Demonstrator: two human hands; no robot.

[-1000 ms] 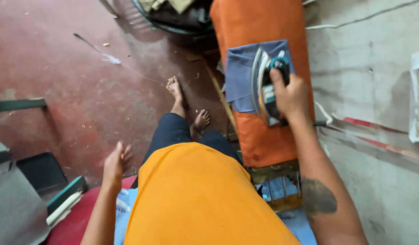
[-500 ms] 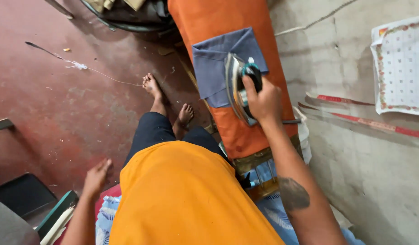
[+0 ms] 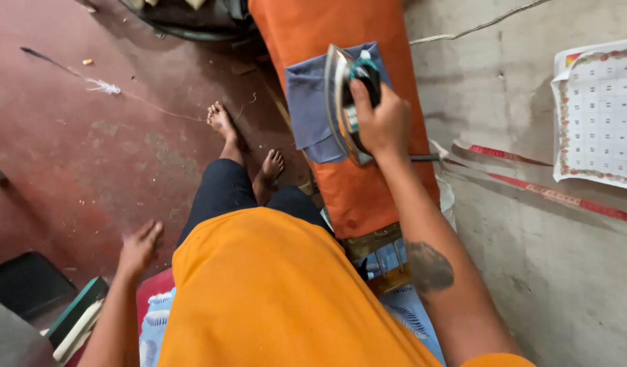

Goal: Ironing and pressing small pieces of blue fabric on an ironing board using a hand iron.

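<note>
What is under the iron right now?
The iron, gripped by the right hand, sits on a blue cloth spread over the orange board. The cloth patch beneath its soleplate is hidden, as is the board under the cloth.

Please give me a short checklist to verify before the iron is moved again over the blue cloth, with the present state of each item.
1. Grip: right hand closed around the handle of the iron: ok.
2. Soleplate flat on the blue cloth: not ok, the iron is tilted up on its edge.
3. Cloth lies on the orange board: ok, though one edge hangs toward the floor side.
4. Left hand away from the iron: ok, it is low beside the body, open and holding nothing.
5. Bare feet away from the board top: ok.
6. Iron's heat: cannot tell.
</note>
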